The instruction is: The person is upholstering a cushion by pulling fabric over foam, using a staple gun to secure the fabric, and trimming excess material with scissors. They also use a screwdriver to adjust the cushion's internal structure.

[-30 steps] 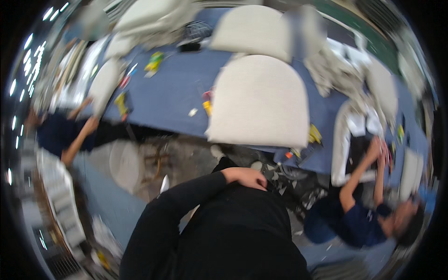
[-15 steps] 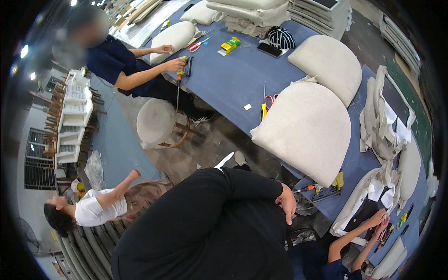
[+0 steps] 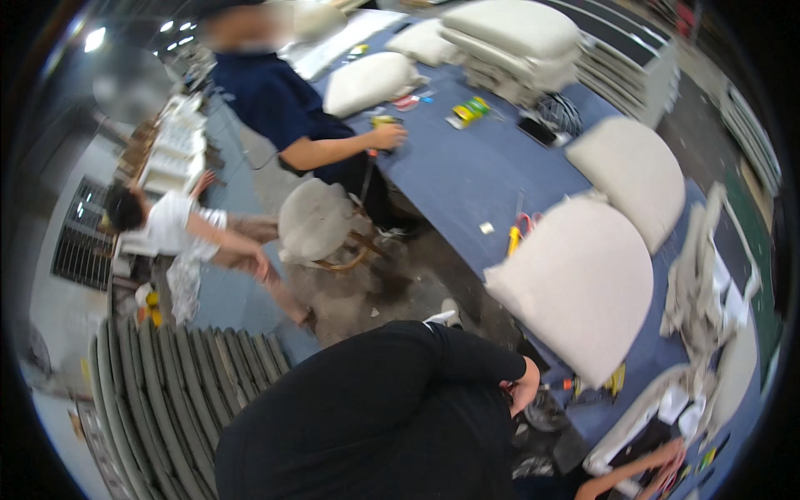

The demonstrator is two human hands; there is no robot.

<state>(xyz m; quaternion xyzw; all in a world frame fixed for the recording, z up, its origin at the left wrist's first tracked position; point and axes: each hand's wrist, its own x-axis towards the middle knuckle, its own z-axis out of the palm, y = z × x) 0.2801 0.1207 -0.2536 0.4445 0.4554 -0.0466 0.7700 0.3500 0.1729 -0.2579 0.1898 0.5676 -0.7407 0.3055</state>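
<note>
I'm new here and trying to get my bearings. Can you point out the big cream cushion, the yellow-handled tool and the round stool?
cream cushion (image 3: 575,287), head view, middle of its top face
yellow-handled tool (image 3: 513,241), head view, on the yellow handle
round stool (image 3: 314,221), head view, centre of the padded seat

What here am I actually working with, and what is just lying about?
In use: hand in black sleeve; large pale cushion beside it; orange tool close by.
Lying about: yellow-handled tool; phone; second cushion; stacked cushions.
</note>
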